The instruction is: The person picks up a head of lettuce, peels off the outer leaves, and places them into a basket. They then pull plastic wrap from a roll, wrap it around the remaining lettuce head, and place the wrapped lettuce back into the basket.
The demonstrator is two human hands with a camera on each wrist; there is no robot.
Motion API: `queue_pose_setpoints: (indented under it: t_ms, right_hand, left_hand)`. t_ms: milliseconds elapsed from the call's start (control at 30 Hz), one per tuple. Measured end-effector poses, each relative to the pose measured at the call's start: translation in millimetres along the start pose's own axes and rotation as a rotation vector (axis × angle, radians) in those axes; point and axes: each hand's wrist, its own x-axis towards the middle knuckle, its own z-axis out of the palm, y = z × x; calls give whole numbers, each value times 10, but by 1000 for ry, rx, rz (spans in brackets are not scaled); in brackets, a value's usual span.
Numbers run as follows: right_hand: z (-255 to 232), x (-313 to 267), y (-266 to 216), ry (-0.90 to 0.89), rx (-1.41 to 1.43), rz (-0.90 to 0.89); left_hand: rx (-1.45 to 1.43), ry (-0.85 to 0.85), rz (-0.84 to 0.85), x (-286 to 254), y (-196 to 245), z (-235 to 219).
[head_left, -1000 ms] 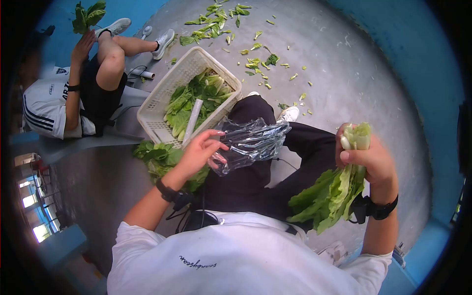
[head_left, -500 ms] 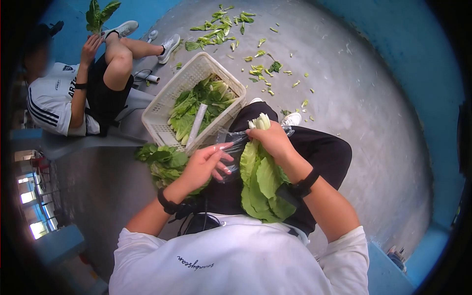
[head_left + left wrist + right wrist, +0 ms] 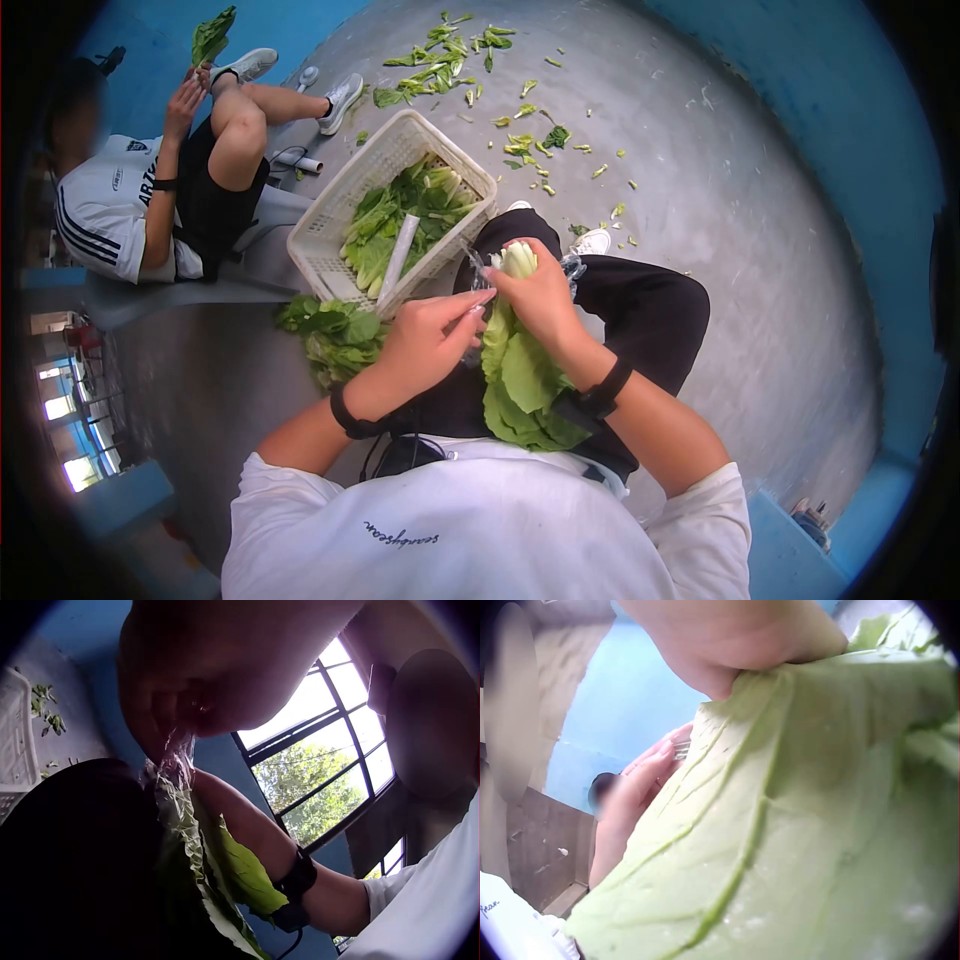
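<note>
My right hand (image 3: pixel 537 300) grips a bunch of leafy greens (image 3: pixel 530 390) near its white stem ends, which point away from me above my lap. Broad leaves hang down toward my shirt and fill much of the right wrist view. Close beside it, my left hand (image 3: pixel 430 338) pinches a gathered edge of a clear plastic bag (image 3: pixel 178 769) between thumb and fingers. In the left wrist view the crumpled film stretches from those fingertips down along the leaves. Most of the bag is hidden behind the greens and my right hand in the head view.
A white plastic crate (image 3: pixel 322 222) ahead holds more greens (image 3: pixel 370 235) and a pale tube (image 3: pixel 399 257). Another leafy bunch (image 3: pixel 335 335) lies beside it on the left. Leaf scraps (image 3: pixel 435 70) litter the floor. Another person (image 3: pixel 115 200) sits at left, holding a leaf bunch (image 3: pixel 212 36).
My right hand has brought the greens from the far right to the middle, over the bag. My left fingers have closed from a loose spread to a pinch on the film.
</note>
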Motion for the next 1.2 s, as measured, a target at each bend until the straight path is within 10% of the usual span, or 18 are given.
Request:
queue_pose_setpoints:
  t_ms: [433,833,1200]
  right_hand:
    - [-25,57,166,-102,511,209]
    - [-28,-21,208,-55,519,141]
    - [28,-129,111,16,589,188]
  left_hand:
    - [438,-139,329,98,188,131]
    - [-108,-399,-259,176,316,-65]
    - [472,-94,496,279,54,30]
